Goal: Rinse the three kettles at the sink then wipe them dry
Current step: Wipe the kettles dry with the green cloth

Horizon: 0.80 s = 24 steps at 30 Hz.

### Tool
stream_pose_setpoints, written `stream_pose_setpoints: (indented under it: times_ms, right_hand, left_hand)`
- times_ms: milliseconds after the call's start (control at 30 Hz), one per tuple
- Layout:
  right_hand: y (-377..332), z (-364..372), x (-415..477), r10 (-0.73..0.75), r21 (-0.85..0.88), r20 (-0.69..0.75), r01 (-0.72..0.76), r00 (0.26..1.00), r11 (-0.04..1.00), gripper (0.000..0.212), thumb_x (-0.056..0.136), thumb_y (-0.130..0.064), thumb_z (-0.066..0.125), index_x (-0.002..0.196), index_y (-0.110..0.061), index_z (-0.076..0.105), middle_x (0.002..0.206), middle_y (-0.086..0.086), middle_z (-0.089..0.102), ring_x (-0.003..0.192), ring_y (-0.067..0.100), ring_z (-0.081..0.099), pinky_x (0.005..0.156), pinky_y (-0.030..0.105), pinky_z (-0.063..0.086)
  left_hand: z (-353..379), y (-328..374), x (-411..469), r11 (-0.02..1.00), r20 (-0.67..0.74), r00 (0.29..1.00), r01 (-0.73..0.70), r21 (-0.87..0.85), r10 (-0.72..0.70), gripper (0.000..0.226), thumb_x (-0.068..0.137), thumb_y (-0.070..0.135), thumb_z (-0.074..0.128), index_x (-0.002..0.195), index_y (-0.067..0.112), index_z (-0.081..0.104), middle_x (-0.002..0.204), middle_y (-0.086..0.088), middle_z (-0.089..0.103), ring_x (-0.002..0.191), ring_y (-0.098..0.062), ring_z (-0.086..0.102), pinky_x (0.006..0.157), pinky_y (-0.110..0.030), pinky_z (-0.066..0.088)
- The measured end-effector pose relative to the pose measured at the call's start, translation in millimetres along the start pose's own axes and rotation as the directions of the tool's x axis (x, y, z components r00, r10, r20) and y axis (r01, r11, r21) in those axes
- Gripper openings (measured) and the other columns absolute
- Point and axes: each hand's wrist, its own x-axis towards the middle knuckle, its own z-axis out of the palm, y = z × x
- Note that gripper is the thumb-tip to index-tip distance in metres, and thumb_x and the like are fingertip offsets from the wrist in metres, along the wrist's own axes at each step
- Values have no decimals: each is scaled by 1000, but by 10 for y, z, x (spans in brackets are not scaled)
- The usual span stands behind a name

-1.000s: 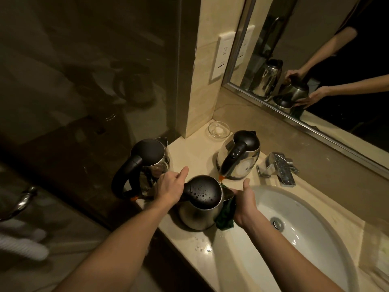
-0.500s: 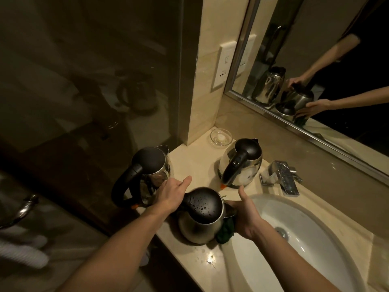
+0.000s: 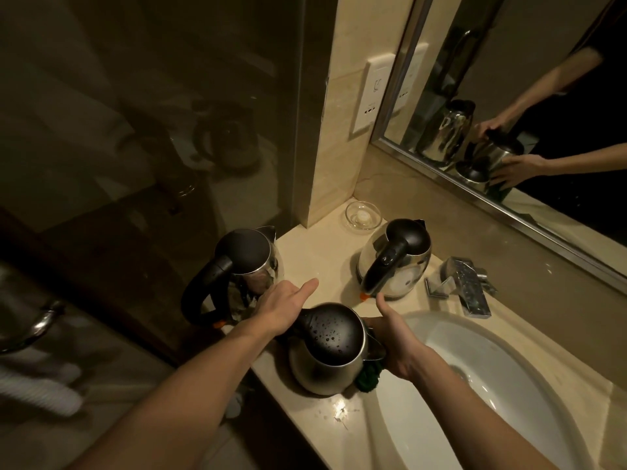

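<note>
Three steel kettles with black lids stand on the beige counter [image 3: 325,262]. The near kettle [image 3: 330,364] has water drops on its lid and sits at the counter's front, beside the sink. My left hand [image 3: 285,305] grips its black handle from the left, thumb stretched out. My right hand [image 3: 398,344] presses a dark green cloth [image 3: 368,379] against its right side. A second kettle [image 3: 244,266] stands at the counter's left end. The third kettle [image 3: 395,262] stands farther back near the tap.
A white oval sink [image 3: 492,374] lies to the right, with a chrome tap [image 3: 464,286] behind it. A small glass dish [image 3: 363,215] sits in the back corner. A mirror [image 3: 509,96] runs along the back wall and a dark glass panel [image 3: 152,130] closes the left side.
The view has tilted slightly, so everything sits lower in frame. My right hand has slid with the cloth a little down the near kettle's side. The kettles have stayed in place.
</note>
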Motion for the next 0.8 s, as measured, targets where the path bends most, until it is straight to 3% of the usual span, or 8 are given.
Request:
stream_pose_setpoints:
  times_ms: [67,167,300,500,633,733,800]
  right_hand:
    - [18,-5,24,22,-36,-1,-22,1000,999,100,90,-80,17,143,-1,48,120,8,69,118,31,60,105,46,45]
    - [40,-4,-48,50,-106,18,-48,999,993,98,87,-81,17,145,-7,44,119,3,64,111,26,60,96,45,49]
    - [33,-39,-129,18,-132,66,-9,998,991,104,79,-88,24,143,-8,47,135,8,61,128,31,54,116,51,34]
    - [-113,46,-38,-38,-211,49,48,998,976,101,79,-86,25,140,-11,53,131,2,64,127,25,56,117,45,31]
    - [-76,26,196,-4,-276,36,14,999,961,106,75,-92,27,141,-12,54,131,5,66,124,26,59,118,48,32]
    - [-165,83,203,58,-307,23,-48,998,951,99,86,-83,22,143,-6,50,126,7,66,119,25,60,114,43,36]
    - [-298,174,125,38,-374,21,-27,999,927,94,91,-78,18,143,-6,49,128,3,62,122,23,55,113,40,31]
  left_hand:
    - [16,-14,35,999,16,1000,25,-25,-25,64,96,66,42,58,14,47,65,-5,51,70,-27,53,73,-40,41]
    - [10,14,65,997,35,998,47,-57,-45,74,75,84,28,54,16,48,64,-6,53,70,-29,56,84,-43,47]
    - [-2,68,64,997,29,998,65,-32,-64,78,73,85,21,51,16,49,64,-6,54,77,-33,62,91,-45,48]
    - [40,13,92,993,-8,994,106,-49,-107,115,65,92,12,91,-4,69,96,-24,69,91,-38,65,94,-49,48]
    - [69,-32,125,990,-22,990,139,-31,-139,101,81,83,21,102,-2,69,104,-20,69,96,-35,64,92,-46,48]
    - [91,-41,140,988,-25,988,155,7,-155,86,93,74,28,105,0,69,107,-18,68,100,-34,63,92,-44,48]
    - [92,-30,146,989,-22,989,148,18,-148,82,94,72,30,103,1,70,107,-17,69,100,-34,63,92,-44,48]
